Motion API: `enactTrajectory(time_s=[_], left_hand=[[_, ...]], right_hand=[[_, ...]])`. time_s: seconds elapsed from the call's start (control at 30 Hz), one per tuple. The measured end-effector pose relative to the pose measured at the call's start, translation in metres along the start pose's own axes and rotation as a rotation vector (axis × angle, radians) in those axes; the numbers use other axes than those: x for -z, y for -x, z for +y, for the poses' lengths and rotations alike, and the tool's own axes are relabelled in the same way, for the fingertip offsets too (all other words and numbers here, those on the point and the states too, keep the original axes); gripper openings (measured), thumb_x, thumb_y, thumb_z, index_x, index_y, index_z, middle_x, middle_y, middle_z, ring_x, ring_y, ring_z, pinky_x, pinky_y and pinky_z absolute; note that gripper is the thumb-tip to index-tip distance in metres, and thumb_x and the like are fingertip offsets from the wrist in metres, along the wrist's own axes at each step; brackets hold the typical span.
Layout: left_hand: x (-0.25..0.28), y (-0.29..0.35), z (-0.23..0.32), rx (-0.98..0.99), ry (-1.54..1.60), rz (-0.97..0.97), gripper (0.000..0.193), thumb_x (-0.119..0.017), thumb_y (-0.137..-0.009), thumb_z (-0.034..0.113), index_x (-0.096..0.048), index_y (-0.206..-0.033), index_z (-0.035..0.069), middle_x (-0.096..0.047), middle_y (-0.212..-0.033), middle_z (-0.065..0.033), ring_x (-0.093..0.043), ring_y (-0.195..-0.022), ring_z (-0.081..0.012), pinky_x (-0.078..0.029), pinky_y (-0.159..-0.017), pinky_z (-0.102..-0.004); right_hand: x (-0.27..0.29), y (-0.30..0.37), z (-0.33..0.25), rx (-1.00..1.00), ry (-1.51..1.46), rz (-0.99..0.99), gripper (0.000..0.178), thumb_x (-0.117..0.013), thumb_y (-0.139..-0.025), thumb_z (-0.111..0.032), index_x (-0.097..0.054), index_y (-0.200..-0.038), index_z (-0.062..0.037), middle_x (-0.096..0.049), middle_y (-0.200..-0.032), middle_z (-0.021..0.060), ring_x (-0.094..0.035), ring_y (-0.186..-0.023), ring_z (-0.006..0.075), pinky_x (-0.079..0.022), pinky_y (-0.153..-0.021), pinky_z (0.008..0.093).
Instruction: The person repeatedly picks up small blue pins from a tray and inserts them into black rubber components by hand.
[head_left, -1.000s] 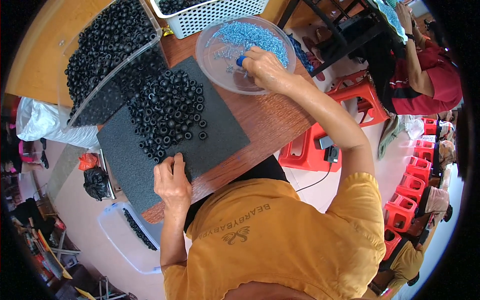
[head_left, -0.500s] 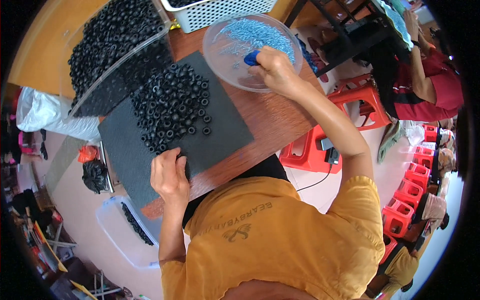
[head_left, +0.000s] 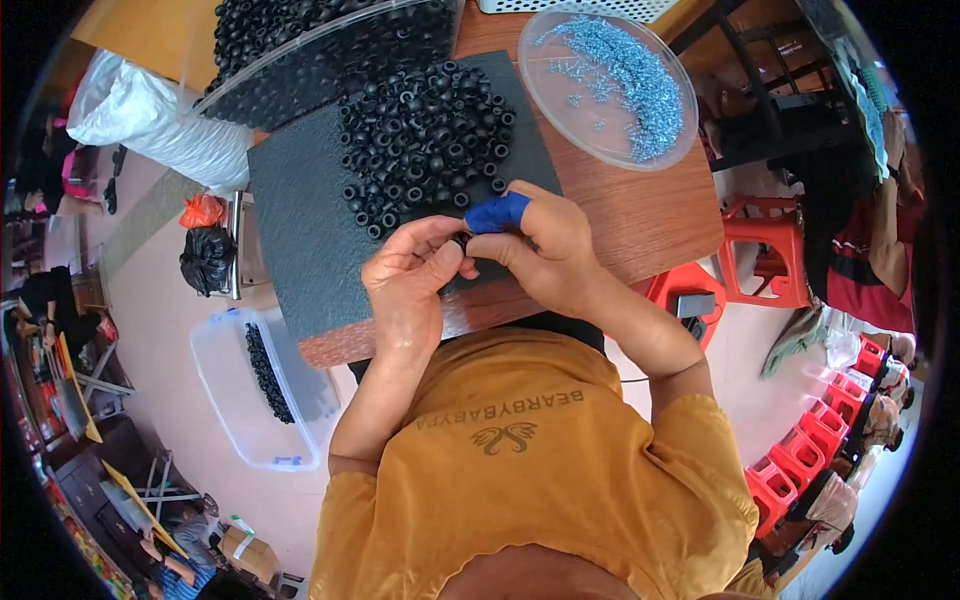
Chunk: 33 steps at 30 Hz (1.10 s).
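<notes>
My left hand (head_left: 408,280) pinches a small black ring-shaped part (head_left: 461,241) between thumb and fingertips. Against that part, my right hand (head_left: 550,248) has its thumb and forefinger closed; whatever lies between them is too small or hidden to name. A blue wrapping (head_left: 497,212) covers the right forefinger. Both hands meet above the near edge of a dark mat (head_left: 300,215). Just beyond them on the mat is a loose pile of black ring parts (head_left: 425,140). To the right, a round clear plastic lid or tray (head_left: 545,110) holds tiny shiny blue pieces (head_left: 642,85).
A clear bin (head_left: 330,55) full of black ring parts stands at the back left of the wooden table (head_left: 625,215). Behind the round tray is a white perforated basket (head_left: 590,8). On the floor at left sits a clear box (head_left: 220,400). Red stools (head_left: 765,260) stand at right.
My right hand has come from the round tray to meet my left. The left hand has lifted from beside the pile with a black ring part. My view has shifted.
</notes>
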<state>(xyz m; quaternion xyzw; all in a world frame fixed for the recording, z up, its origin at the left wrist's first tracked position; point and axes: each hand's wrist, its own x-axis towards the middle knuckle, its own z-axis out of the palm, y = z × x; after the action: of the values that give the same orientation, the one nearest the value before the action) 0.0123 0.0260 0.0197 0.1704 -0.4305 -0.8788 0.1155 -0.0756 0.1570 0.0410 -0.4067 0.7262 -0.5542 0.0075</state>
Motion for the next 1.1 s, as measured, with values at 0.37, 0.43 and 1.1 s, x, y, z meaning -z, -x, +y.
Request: enactTrajectory(time_s=[0.37, 0.43, 1.1], left_hand=[[0.001, 0.012, -0.007, -0.148, -0.194, -0.041, 0.025, -0.065, -0.082, 0.002, -0.058, -0.105, -0.002, -0.061, -0.092, -0.005, -0.055, -0.076, -0.0085, -0.047, -0.068, -0.0202], [0.001, 0.012, -0.008, -0.158, -0.171, -0.051, 0.027, -0.065, -0.082, 0.003, -0.057, -0.106, -0.002, -0.061, -0.093, -0.0049, -0.055, -0.078, -0.0084, -0.047, -0.068, -0.0202], [0.002, 0.013, -0.011, -0.289, -0.262, -0.06, 0.027, -0.064, -0.081, -0.001, -0.053, -0.106, -0.004, -0.061, -0.093, -0.0091, -0.059, -0.079, -0.0131, -0.048, -0.07, -0.0223]], right_hand=[[-0.006, 0.011, -0.006, 0.022, 0.115, 0.069, 0.014, -0.069, -0.072, -0.005, -0.062, -0.083, -0.002, -0.056, -0.067, 0.0086, -0.054, -0.058, 0.0224, -0.04, -0.05, 0.0304], [-0.006, 0.011, -0.008, 0.042, 0.138, 0.06, 0.014, -0.069, -0.072, -0.005, -0.062, -0.084, -0.0019, -0.056, -0.067, 0.0089, -0.054, -0.058, 0.0231, -0.04, -0.05, 0.0308], [-0.005, 0.011, -0.015, -0.709, -0.535, 0.004, 0.012, -0.066, -0.079, -0.008, -0.064, -0.087, 0.0002, -0.061, -0.07, 0.0008, -0.052, -0.063, 0.0051, -0.041, -0.054, 0.0192]])
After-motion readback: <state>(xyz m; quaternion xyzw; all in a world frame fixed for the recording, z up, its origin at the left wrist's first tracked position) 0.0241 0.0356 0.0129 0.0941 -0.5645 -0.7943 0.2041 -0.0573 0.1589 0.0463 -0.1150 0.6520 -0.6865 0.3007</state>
